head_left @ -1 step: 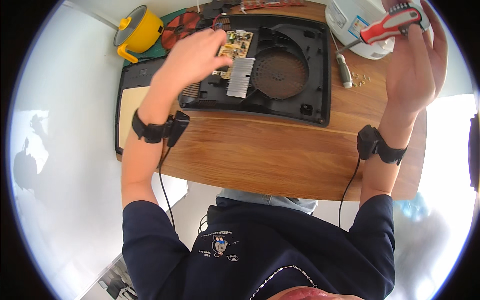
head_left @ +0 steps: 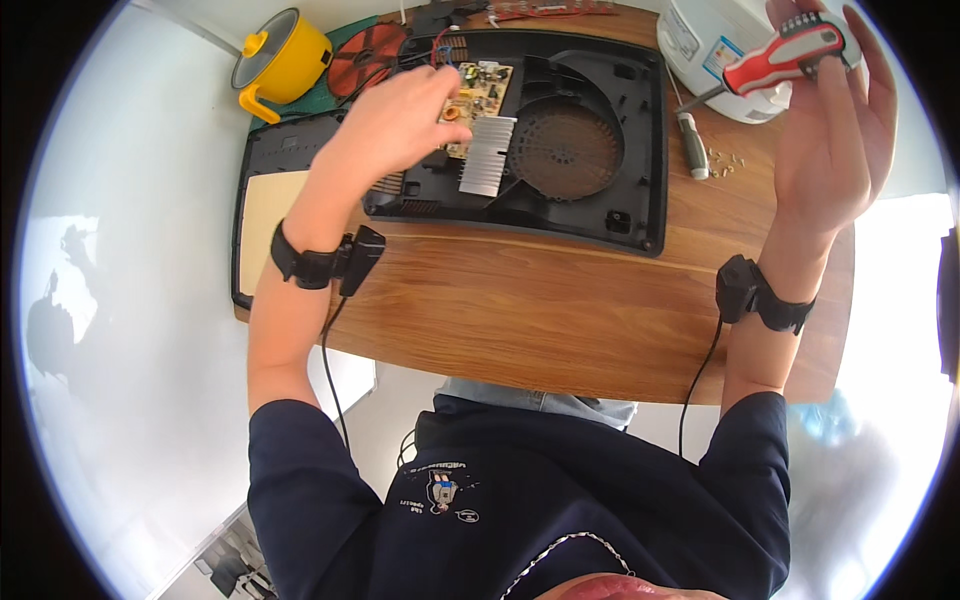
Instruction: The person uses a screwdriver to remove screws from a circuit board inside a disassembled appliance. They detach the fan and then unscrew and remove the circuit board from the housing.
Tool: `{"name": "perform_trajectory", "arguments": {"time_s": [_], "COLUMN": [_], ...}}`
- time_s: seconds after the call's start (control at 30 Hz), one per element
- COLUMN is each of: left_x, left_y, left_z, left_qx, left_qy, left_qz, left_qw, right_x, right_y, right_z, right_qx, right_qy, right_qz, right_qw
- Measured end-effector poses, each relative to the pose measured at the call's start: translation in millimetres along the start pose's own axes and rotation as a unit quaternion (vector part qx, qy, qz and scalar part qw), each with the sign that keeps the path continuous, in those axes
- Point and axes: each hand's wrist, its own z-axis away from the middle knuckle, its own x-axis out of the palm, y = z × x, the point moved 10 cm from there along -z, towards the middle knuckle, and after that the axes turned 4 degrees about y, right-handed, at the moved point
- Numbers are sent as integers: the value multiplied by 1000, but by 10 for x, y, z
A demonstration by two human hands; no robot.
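Observation:
A black plastic appliance housing (head_left: 590,225) with a round vented opening lies on the table. Inside its left half sits a tan circuit board (head_left: 490,85) with a ribbed silver heat sink (head_left: 487,155). My left hand (head_left: 405,120) is bent over the board's left edge, thumb and forefinger on either side of a copper coil; its other fingertips are hidden. Red and blue wires (head_left: 445,52) run just beyond it. At the upper right my right hand (head_left: 835,150) is raised, closed on a red and white screwdriver (head_left: 785,55) whose shaft points left and down.
A grey-handled screwdriver (head_left: 692,148) lies right of the housing, beside several small screws (head_left: 728,162). Behind them stands a white appliance (head_left: 690,45). A yellow pot (head_left: 290,62), a red fan (head_left: 367,62) and a black-framed panel (head_left: 268,215) are on the left.
The view has shifted slightly, and everything on the table sits a little further right. My left hand stays over the circuit board, and my right still holds the screwdriver.

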Motion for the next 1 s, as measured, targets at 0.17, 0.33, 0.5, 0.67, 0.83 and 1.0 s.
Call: {"name": "perform_trajectory", "arguments": {"time_s": [0.17, 0.33, 0.5, 0.67, 0.83, 1.0], "left_x": [225, 360, 384, 344, 294, 202], "left_y": [128, 268, 308, 331, 317, 261], "left_z": [217, 288, 238, 259, 263, 273], "left_qx": [52, 120, 164, 176, 157, 114], "left_qy": [-60, -62, -34, -12, -22, -30], "left_qz": [62, 80, 86, 84, 117, 182], "left_qw": [995, 988, 982, 981, 981, 976], "right_x": [30, 106, 135, 163, 124, 105], "right_y": [239, 222, 292, 338, 381, 404], "right_z": [77, 168, 211, 217, 208, 221], "right_qx": [92, 71, 83, 80, 88, 77], "right_qy": [-49, -70, -84, -104, -104, -118], "right_qz": [-38, -67, -73, -72, -69, -67], "right_qw": [994, 993, 990, 989, 988, 988]}}
